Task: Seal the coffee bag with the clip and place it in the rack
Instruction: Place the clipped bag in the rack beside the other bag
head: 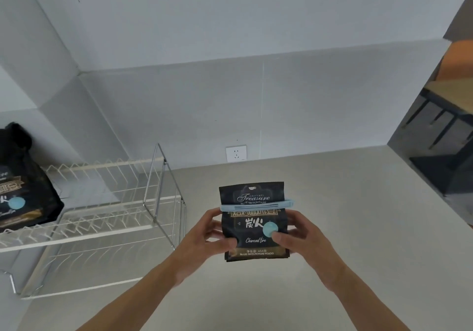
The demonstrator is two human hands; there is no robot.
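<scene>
Two-handed grip on clipped black coffee bag (pixel 253 231)

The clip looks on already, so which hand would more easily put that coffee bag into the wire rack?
Probably the left hand. The rack stands to the person's left, nearer that hand. Both hands hold the coffee bag, with the clip across its top; the right hand would have to reach across.

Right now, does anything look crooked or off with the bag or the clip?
Nothing stands out. The blue clip sits level across the upright coffee bag, held by left hand and right hand.
</scene>
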